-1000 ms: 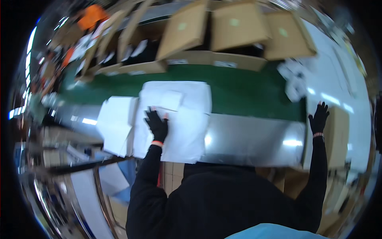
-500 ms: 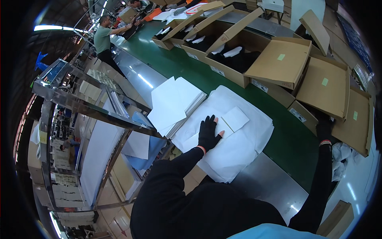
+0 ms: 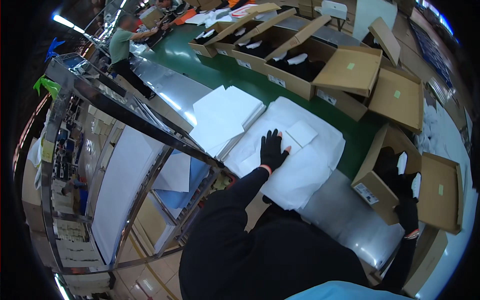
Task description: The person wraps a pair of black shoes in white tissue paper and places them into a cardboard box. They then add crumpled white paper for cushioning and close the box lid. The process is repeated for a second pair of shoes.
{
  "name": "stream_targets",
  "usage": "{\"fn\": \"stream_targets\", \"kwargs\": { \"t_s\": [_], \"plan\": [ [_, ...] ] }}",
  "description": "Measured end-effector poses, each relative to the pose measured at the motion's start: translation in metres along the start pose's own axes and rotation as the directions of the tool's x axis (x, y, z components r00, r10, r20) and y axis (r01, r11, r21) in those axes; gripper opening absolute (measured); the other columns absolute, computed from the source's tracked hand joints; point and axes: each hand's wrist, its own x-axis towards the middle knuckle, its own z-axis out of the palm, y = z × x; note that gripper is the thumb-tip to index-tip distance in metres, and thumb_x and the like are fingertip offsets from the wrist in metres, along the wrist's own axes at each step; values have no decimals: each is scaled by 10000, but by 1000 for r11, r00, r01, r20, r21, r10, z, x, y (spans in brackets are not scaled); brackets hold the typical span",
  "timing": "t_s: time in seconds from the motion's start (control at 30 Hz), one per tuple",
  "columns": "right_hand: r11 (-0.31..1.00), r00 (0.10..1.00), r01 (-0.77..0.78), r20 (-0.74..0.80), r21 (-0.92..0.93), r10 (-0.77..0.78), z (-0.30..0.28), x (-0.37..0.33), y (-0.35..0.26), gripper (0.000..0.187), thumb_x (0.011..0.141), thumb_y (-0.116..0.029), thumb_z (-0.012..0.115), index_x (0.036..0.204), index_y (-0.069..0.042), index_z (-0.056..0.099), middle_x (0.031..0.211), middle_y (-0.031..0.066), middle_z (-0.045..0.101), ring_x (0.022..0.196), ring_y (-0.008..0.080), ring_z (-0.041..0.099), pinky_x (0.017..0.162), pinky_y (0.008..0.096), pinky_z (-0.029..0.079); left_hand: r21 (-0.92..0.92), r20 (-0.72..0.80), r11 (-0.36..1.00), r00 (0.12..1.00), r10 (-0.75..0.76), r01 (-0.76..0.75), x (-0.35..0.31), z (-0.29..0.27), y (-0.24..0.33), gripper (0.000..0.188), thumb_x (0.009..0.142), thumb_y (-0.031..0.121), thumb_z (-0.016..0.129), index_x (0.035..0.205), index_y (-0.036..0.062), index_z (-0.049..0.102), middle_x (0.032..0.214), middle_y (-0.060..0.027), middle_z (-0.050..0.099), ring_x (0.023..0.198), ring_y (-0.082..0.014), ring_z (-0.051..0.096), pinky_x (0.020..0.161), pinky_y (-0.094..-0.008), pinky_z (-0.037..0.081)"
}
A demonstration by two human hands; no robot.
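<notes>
Here, the left hand (image 3: 274, 152) is lying, grip spread, on white paper (image 3: 316, 167); the right hand (image 3: 407, 214), whose grip I cannot tell, is touching an open box (image 3: 378, 198) further right.

Right hand (image 3: 407, 214): grip indistinct against black contents (image 3: 387, 167) in carton (image 3: 383, 207); label (image 3: 366, 193) print too small.

The place looks like a factory packing floor: past the person's left hand (image 3: 273, 153) runs a long green conveyor belt (image 3: 220, 70), open cardboard boxes (image 3: 286, 82) lined up beyond the hand (a co-worker (image 3: 120, 47) stands farther along), a metal-framed rack (image 3: 125, 110) to its left, strip lights (image 3: 65, 21) overhead.
</notes>
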Motion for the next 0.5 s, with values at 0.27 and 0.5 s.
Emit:
{"fn": "stream_targets", "kwargs": {
  "t_s": [0.27, 0.5],
  "plan": [
    [986, 993, -41, -106, 165, 59, 117, -68, -127, 235, 892, -143, 536, 1082, -40, 630, 876, 184, 644, 819, 353, 615, 737, 438, 480, -507, -289, 779, 924, 251, -370, 15, -15, 84, 561, 834, 184, 646, 1336, 32, 448, 1354, -200, 454, 1256, -363, 441, 1022, -413, 380],
    [942, 964, -112, -195, 318, 180, 136, -49, -176, 463, 811, -41, 539, 1274, -31, 511, 797, 123, 612, 704, 296, 606, 621, 415, 463, -579, -159, 479, 668, 727, -660, 6, -79, 302, 516, 843, 252, 668, 1313, 124, 499, 1315, -200, 468, 1121, -363, 552, 937, -423, 451]
  ]
}}
